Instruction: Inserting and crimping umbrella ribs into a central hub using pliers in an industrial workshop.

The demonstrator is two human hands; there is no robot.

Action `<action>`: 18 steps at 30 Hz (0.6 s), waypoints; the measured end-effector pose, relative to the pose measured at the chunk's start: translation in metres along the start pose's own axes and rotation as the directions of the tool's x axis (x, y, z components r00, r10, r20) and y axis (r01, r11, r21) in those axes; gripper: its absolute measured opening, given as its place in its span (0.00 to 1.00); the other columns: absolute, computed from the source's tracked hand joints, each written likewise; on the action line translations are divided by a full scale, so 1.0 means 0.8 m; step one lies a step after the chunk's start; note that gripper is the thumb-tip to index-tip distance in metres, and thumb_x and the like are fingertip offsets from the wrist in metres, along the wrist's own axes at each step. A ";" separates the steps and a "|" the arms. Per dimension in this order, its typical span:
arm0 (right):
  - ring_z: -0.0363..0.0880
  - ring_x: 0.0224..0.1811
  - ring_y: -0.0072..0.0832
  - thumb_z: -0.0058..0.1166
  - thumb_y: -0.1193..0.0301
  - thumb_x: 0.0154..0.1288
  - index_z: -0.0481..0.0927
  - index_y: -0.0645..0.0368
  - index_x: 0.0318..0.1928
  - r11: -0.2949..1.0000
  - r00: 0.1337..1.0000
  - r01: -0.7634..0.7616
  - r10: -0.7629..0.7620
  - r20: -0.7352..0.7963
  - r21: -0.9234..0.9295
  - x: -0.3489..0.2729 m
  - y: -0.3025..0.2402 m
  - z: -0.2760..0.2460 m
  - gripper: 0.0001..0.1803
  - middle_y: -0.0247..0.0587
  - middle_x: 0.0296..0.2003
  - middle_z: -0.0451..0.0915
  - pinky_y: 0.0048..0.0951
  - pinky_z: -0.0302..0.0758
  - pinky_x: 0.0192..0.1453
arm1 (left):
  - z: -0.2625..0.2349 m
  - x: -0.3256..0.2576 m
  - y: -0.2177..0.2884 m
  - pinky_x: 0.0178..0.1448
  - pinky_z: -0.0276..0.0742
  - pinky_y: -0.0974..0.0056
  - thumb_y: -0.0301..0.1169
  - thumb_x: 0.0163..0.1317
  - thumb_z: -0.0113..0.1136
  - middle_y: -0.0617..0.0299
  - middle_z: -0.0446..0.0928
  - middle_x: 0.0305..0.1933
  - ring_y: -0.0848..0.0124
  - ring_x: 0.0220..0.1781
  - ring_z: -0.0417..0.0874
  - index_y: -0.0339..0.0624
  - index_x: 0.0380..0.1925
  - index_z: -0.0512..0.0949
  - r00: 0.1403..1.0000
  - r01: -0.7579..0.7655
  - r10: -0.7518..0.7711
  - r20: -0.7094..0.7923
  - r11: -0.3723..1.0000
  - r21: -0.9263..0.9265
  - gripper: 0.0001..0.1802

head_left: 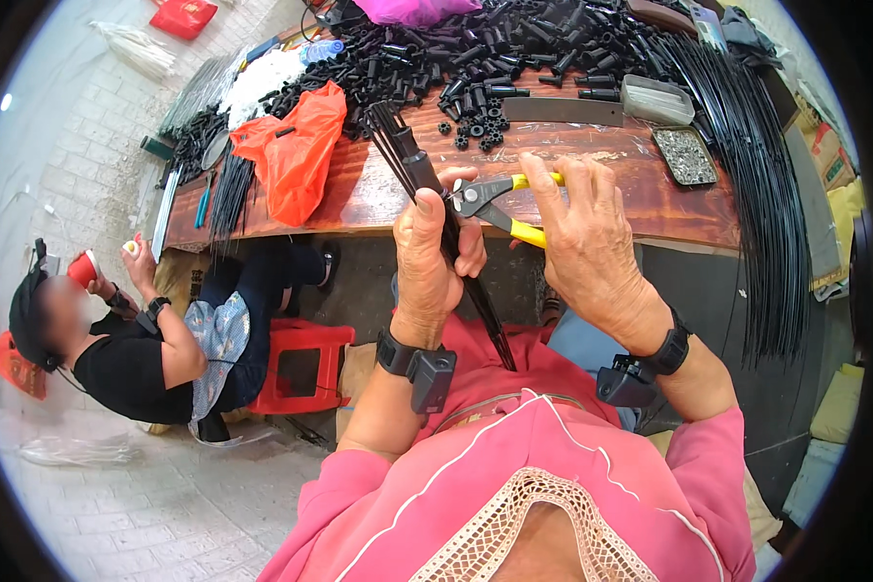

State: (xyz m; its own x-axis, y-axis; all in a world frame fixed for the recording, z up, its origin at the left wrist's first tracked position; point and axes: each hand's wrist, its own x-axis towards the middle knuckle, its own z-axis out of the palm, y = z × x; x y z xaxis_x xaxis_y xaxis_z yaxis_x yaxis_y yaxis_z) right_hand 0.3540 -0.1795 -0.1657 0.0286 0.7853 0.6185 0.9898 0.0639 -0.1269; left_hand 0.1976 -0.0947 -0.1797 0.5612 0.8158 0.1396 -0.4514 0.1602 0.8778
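My left hand [423, 260] is closed around a bundle of thin black ribs [412, 165], which looks like a folded umbrella frame. It slants upright, the upper end over the table and the lower end by my lap. In my right hand [592, 242] are yellow-handled pliers [473, 198], with fingers wrapped round the handles. Their jaws meet the bundle beside my left thumb; what they grip there is too small to make out.
Black plastic parts [514, 48] heap the far side of the wooden table [601, 145]. An orange plastic bag [301, 155], a metal tray of small pieces [685, 156] and long black rods [761, 213] lie around. A seated person [136, 359] holds a red cup at left.
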 end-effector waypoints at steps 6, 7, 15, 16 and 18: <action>0.67 0.45 0.44 0.57 0.80 0.47 0.65 0.63 0.63 0.997 0.998 -0.060 0.060 0.007 0.042 -0.009 -0.009 0.008 0.38 0.49 0.43 0.68 0.40 0.69 0.48 | -0.005 -0.002 0.000 0.18 0.57 0.71 0.66 0.64 0.43 0.69 0.61 0.15 0.79 0.11 0.58 0.41 0.53 0.71 0.999 0.035 -0.034 0.025 0.998 -0.055 0.38; 0.67 0.45 0.44 0.57 0.80 0.47 0.65 0.63 0.63 0.997 0.998 -0.059 0.059 0.006 0.041 -0.010 -0.010 0.010 0.38 0.49 0.43 0.68 0.40 0.69 0.48 | -0.005 -0.002 0.000 0.18 0.57 0.71 0.66 0.64 0.43 0.69 0.61 0.15 0.79 0.11 0.58 0.41 0.53 0.71 0.999 0.033 -0.032 0.025 0.998 -0.056 0.38; 0.68 0.41 0.45 0.55 0.80 0.53 0.68 0.63 0.54 0.988 0.992 -0.114 0.119 -0.043 0.107 -0.013 -0.004 0.027 0.25 0.50 0.39 0.69 0.40 0.70 0.46 | -0.006 -0.001 -0.001 0.18 0.56 0.71 0.66 0.64 0.43 0.68 0.62 0.15 0.79 0.12 0.59 0.41 0.53 0.71 0.998 0.047 -0.042 0.056 0.994 -0.102 0.38; 0.68 0.41 0.45 0.55 0.80 0.53 0.68 0.63 0.54 0.988 0.992 -0.111 0.116 -0.043 0.106 -0.013 -0.003 0.028 0.25 0.50 0.39 0.69 0.40 0.70 0.46 | -0.007 -0.002 -0.001 0.18 0.56 0.71 0.66 0.64 0.43 0.68 0.62 0.15 0.79 0.12 0.59 0.41 0.53 0.71 0.998 0.045 -0.039 0.056 0.994 -0.103 0.38; 0.70 0.41 0.47 0.59 0.79 0.54 0.69 0.62 0.53 0.986 0.991 -0.131 0.133 -0.022 0.103 -0.012 0.000 0.028 0.24 0.50 0.40 0.71 0.42 0.74 0.41 | -0.006 -0.002 -0.002 0.18 0.56 0.71 0.66 0.64 0.43 0.68 0.63 0.16 0.79 0.12 0.59 0.40 0.54 0.71 0.999 0.030 -0.026 0.039 0.996 -0.084 0.39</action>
State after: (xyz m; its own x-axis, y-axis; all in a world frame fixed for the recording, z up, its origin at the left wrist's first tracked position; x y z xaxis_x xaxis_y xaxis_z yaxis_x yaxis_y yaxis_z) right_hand 0.3507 -0.1730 -0.1893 0.1635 0.7729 0.6131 0.9581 0.0237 -0.2855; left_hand 0.1936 -0.0936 -0.1834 0.5994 0.7891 0.1341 -0.4911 0.2302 0.8402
